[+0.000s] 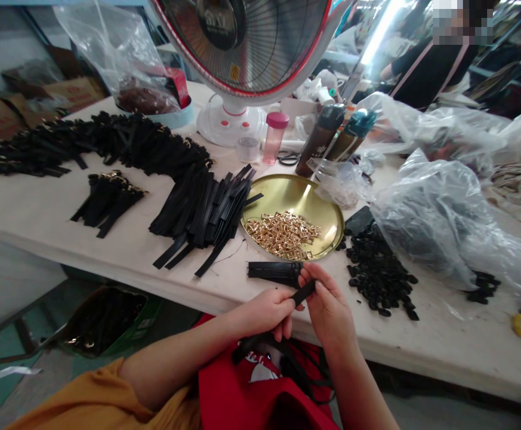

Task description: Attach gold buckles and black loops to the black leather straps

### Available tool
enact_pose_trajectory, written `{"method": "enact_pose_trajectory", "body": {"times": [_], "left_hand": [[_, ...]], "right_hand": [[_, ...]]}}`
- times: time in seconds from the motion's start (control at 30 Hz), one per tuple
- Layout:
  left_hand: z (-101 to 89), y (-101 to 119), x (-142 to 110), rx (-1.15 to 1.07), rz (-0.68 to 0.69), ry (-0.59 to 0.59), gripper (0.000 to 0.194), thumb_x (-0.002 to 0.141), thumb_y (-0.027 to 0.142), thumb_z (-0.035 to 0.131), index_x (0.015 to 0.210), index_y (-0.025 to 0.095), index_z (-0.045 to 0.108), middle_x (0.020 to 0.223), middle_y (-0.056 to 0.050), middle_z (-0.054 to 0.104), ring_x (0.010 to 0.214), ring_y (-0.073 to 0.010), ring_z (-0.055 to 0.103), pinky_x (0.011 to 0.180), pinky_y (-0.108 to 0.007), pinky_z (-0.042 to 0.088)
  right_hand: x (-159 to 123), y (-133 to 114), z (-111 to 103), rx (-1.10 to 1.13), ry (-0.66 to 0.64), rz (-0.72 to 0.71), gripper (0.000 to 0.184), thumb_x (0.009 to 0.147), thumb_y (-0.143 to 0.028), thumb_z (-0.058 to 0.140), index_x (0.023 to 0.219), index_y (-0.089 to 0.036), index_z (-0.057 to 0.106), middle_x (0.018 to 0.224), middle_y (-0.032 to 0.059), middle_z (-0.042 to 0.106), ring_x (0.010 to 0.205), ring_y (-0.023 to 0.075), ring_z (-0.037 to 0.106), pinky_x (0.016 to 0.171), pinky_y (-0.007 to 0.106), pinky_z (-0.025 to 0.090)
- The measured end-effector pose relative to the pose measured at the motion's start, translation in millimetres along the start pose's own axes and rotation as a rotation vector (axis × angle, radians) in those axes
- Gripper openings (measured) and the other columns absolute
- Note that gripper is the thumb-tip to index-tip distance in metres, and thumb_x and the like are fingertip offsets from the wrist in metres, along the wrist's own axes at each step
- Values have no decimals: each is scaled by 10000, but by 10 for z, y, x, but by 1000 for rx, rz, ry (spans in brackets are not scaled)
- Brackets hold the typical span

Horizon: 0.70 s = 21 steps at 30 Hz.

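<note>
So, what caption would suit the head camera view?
Left hand and right hand holding a black strap near a tray of gold-coloured fittings.

Red-rimmed fan (219, 24) standing toward back of table (170, 280), white base resting on tabletop. Pink-lidded jar (274, 140) standing near base, small clear tub (247, 150) sitting just beside jar. Two dark bottles (320, 140) standing together, right of jar. Pale blue basin (180, 117) sitting left of fan, holding clear bag (112, 51). Cardboard boxes (74, 92) sitting beyond, far left. Person (430, 71) in dark top showing in background, right.
</note>
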<state>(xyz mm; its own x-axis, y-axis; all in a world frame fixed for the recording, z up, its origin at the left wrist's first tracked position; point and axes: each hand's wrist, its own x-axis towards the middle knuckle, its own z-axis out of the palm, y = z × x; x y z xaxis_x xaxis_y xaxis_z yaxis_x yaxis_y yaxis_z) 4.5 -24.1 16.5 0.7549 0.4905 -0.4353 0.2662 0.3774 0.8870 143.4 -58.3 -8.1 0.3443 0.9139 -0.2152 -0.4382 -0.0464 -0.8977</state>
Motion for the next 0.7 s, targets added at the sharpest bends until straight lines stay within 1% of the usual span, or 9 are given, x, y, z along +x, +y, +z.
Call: {"method": "enact_pose_trajectory", "body": {"times": [0.07,0.17,0.27,0.33,0.4,0.5,0.57,0.63,0.7], "left_hand": [[19,19,19,-20,3,-15,213,831,253,302,904,134,462,517,32,527,362,-74,461,384,-167,359],[31,60,34,55,66,27,198,828,254,312,829,135,469,509,39,500,360,-68,440,378,-166,346],[38,84,33,188,110,64,206,815,234,319,761,136,491,465,51,454,343,-70,400,365,-174,321],[39,94,25,231,116,67,215,814,231,314,734,139,491,457,53,439,344,-72,393,367,-180,319],[30,110,15,238,126,76,228,823,241,306,747,139,496,467,56,432,358,-71,400,377,-177,323],[-1,142,2,279,149,116,265,842,269,299,815,132,524,487,54,445,387,-71,417,409,-175,327],[-22,155,0,340,164,142,278,851,273,299,825,130,535,494,48,463,408,-73,426,433,-179,325],[-34,149,8,402,188,160,275,856,261,302,799,132,538,501,39,478,438,-79,440,463,-185,326],[-40,126,21,464,214,197,284,862,256,304,755,133,536,525,26,500,479,-86,456,495,-194,329]], "right_hand": [[-44,9,11,-151,-37,-73,263,786,-289,556,1041,-266,617,1126,31,609,1026,177,558,968,397,379],[-113,28,34,-348,-98,-158,273,841,-306,480,1092,-271,584,1139,40,602,1014,181,562,933,405,407],[-157,39,57,-414,-139,-253,282,866,-300,440,1121,-276,558,1134,40,606,1024,178,557,939,409,396],[-162,29,64,-435,-196,-276,291,864,-299,449,1138,-276,545,1125,43,612,1039,183,549,949,410,381],[-144,-3,59,-391,-210,-246,318,867,-320,438,1174,-282,513,1132,45,608,1035,187,550,932,411,388],[-87,-69,28,-326,-101,-157,319,867,-389,409,1136,-272,537,1091,45,616,957,186,573,852,381,428],[-53,-93,4,-422,-77,-76,295,830,-416,473,1019,-235,610,927,37,646,828,171,579,775,335,441],[-38,-82,-14,-501,-93,0,270,783,-411,548,934,-209,644,738,13,626,703,149,548,698,298,434],[-42,-42,-22,-424,-79,44,271,747,-403,592,928,-209,646,677,-2,600,647,137,521,651,284,427]]}}
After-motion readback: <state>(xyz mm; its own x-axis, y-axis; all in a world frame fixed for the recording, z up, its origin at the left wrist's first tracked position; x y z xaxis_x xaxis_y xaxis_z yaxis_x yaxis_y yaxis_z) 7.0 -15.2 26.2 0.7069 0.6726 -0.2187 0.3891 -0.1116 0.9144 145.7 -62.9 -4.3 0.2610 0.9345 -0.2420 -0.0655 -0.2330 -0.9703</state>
